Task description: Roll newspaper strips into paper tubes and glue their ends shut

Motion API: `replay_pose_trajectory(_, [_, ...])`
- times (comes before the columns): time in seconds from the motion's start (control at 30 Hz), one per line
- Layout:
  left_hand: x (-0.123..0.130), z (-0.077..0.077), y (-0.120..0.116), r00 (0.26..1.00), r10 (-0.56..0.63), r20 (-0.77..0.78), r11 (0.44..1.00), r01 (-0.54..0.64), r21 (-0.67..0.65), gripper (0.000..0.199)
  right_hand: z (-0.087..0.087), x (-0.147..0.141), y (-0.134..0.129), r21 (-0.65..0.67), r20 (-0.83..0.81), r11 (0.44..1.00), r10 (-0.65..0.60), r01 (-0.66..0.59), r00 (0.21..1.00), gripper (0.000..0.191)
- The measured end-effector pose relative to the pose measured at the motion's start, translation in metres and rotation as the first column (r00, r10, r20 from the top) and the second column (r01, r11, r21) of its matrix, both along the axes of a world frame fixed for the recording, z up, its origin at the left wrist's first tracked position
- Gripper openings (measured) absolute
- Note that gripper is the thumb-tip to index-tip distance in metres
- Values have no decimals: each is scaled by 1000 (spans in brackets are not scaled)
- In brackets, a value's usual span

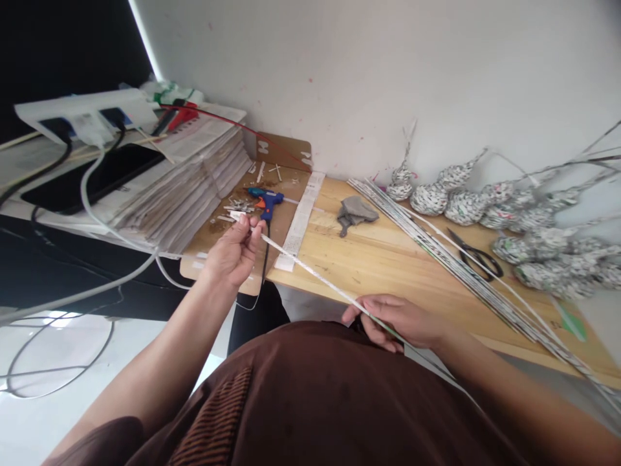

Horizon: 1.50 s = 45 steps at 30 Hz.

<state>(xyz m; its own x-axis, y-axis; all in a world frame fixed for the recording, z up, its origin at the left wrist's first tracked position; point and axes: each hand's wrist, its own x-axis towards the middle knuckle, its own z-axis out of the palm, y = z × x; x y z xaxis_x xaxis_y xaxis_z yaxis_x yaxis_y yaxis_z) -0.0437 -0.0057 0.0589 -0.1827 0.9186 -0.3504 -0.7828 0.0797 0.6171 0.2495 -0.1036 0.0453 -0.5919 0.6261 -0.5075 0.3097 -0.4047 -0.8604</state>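
A thin rolled newspaper tube point(310, 270) runs slantwise in front of my body, down to the lower right. My left hand point(233, 254) pinches it near its upper left end, above the cardboard sheet. A flat white tip shows just past those fingertips. Farther along, my right hand point(400, 319) is closed around the same tube at the table's front edge. Beyond my left hand, a blue glue gun point(270, 202) lies on the cardboard point(228, 252) beside small paper scraps point(237, 208).
More paper tubes point(427, 246) lie on the wooden table point(320, 230), beside black scissors point(475, 255) and a grey cloth point(356, 212). Several woven paper gourd shapes point(466, 206) line the wall. At left are stacked newspapers point(194, 178), a phone point(92, 178) and a power strip point(87, 107) with cables.
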Motion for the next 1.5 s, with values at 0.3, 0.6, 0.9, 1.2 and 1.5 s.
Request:
replay_pose_trajectory(0.3, [-3, 8, -1, 999, 34, -10, 999, -34, -2, 23, -3, -9, 3, 78, -30, 996, 38, -36, 999, 45])
replay_pose_trajectory(0.6, [7, -11, -3, 999, 5, 31, 1000, -5, 8, 17, 5, -38, 16, 692, 473, 690, -212, -211, 855, 30])
replay_pose_trajectory(0.9, [8, -16, -9, 995, -78, 66, 997, 78, -6, 19, 2, -49, 25, 147, -21, 986, 82, -78, 996, 49])
replay_pose_trajectory(1.2, [10, -12, -11, 987, -135, 85, 991, 134, 23, 22, -3, -72, 40, -186, -296, 981, -115, 62, 948, 35])
replay_pose_trajectory(1.5, [9, -12, -18, 982, -183, 48, 980, 178, 87, 15, -5, -76, 45, -204, -367, 979, -92, 17, 925, 31])
